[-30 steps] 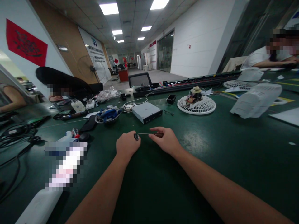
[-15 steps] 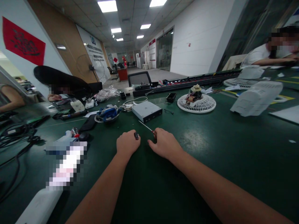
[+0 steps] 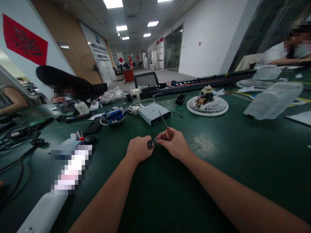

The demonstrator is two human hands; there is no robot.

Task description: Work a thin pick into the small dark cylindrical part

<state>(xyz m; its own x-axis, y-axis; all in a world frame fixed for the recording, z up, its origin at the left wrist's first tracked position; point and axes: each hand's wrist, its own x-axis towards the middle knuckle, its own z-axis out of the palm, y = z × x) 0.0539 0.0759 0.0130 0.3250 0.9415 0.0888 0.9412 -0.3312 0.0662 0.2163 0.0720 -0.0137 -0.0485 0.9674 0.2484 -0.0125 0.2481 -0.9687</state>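
My left hand (image 3: 139,149) is closed around a small black round part (image 3: 150,144), whose end faces right; its kind I cannot make out. Close beside it, my right hand (image 3: 177,142) holds a thin screwdriver (image 3: 164,121), with the shaft tilted up and to the left. Between the right thumb and forefinger is a tiny shiny piece (image 3: 155,139), right at the end of the black part. Just beyond the hands lies a grey, box-shaped disc drive (image 3: 153,112).
A white fan grille with a motor (image 3: 206,103), a white plastic housing (image 3: 270,102) and a small black tray (image 3: 180,99) stand farther back. At left are a bowl with blue contents (image 3: 113,116), cables (image 3: 23,132) and a white device (image 3: 42,210). Other people sit at both sides.
My hands have come together, the left moving right. The right thumb and forefinger now pinch a tiny shiny piece at the black part, and the screwdriver points more steeply upward.
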